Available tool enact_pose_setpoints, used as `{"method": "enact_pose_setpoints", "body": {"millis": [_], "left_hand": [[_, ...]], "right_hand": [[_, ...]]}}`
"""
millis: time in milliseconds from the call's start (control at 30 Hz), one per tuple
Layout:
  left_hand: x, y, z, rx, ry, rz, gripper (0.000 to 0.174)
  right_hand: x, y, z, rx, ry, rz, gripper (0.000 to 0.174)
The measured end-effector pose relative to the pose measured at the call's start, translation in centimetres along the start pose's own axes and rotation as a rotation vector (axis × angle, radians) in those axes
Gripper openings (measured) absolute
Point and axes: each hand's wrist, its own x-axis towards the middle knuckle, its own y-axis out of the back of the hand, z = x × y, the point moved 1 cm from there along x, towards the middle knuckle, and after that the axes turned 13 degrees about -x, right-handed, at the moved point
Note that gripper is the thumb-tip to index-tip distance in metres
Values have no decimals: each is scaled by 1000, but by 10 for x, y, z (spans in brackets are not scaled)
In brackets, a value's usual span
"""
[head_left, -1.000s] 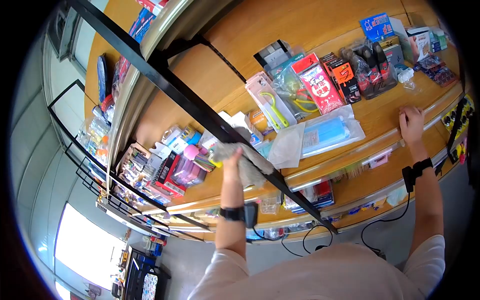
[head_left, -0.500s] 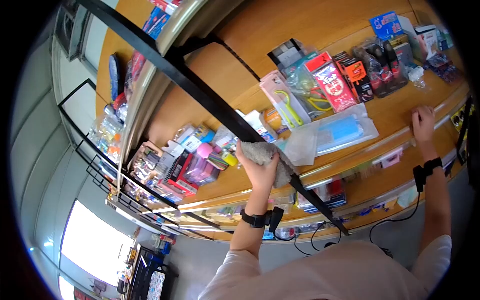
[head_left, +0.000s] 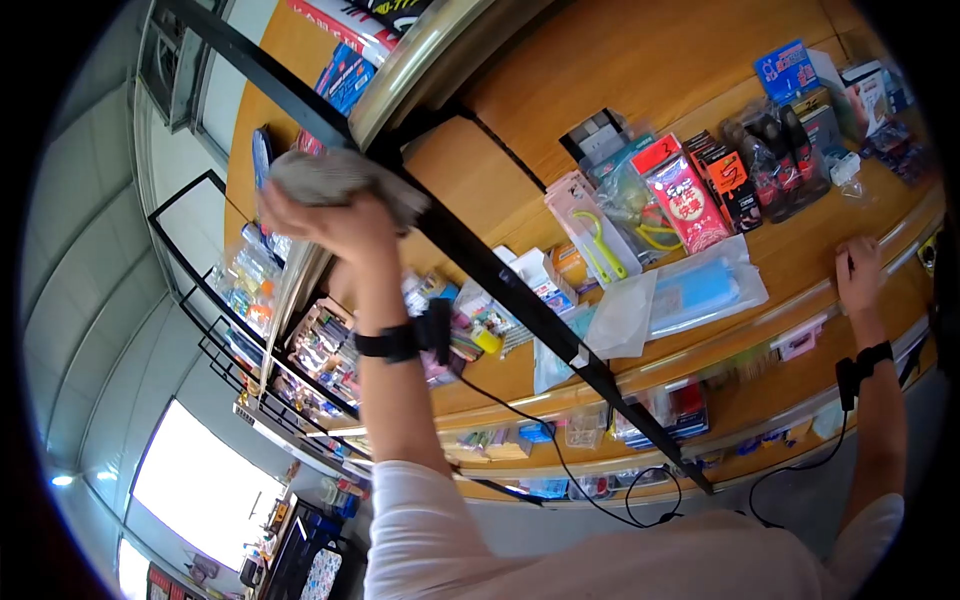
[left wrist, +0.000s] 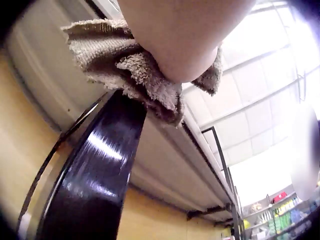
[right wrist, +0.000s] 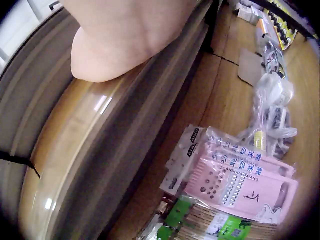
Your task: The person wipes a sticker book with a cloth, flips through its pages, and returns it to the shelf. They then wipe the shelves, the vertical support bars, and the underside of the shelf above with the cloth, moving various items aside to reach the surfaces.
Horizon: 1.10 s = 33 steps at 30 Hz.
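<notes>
A grey-brown cloth (head_left: 345,180) is gripped by my left hand (head_left: 340,232) high on the black metal post (head_left: 500,278) of the shelving, level with the upper shelf's edge. In the left wrist view the cloth (left wrist: 150,85) lies against the top of the visible post (left wrist: 97,175), and the hand (left wrist: 180,35) covers part of it; the fingertips are hidden there. My right hand (head_left: 858,270) rests at the shelf's front edge on the right. In the right wrist view that hand (right wrist: 125,40) touches the clear edge strip (right wrist: 82,125), its fingers out of sight.
Packaged goods line the shelf: a pink-red pack (head_left: 690,205), a green peeler (head_left: 600,250), and a blue packet (head_left: 705,285). Pink graters (right wrist: 240,185) lie on the shelf below. A black cable (head_left: 560,450) hangs from the left wrist. Boxes stand on the upper shelf.
My left hand has moved up along the post with the cloth, from beside the middle shelf's goods to the upper shelf's edge. The right hand stays at the shelf edge.
</notes>
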Motion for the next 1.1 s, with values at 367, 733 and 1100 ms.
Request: {"method": "enact_pose_setpoints", "body": {"millis": [367,733,1100], "left_hand": [[167,-90,-92,-39,264,-358,68],[148,-92,-57,48,327,-190,76],[86,-64,-63,-59,586,-202,67]], "right_hand": [[2,4,-8,-6,-29,10,9],[0,0,-4,25,-44,-5,10],[-2,-1,-1,-18,-45,-69,9]]}}
